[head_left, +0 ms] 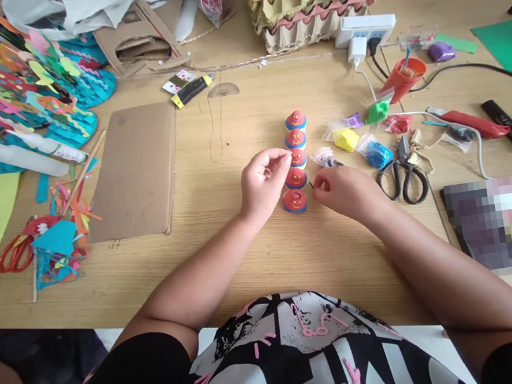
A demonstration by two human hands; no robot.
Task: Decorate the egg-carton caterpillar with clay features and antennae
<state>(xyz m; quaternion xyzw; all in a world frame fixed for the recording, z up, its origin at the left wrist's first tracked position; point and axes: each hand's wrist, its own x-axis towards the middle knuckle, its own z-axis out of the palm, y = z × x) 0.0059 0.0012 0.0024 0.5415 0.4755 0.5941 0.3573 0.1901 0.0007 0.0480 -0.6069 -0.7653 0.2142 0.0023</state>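
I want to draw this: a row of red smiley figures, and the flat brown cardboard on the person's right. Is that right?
Not quite: the head view shows the flat brown cardboard on the person's left. The row of red smiley figures is correct.

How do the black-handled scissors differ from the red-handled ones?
The black-handled scissors show their blades; the red-handled scissors' blades are hidden among paper scraps. The black pair lies near the right hand, the red pair far left. Both are on the table.
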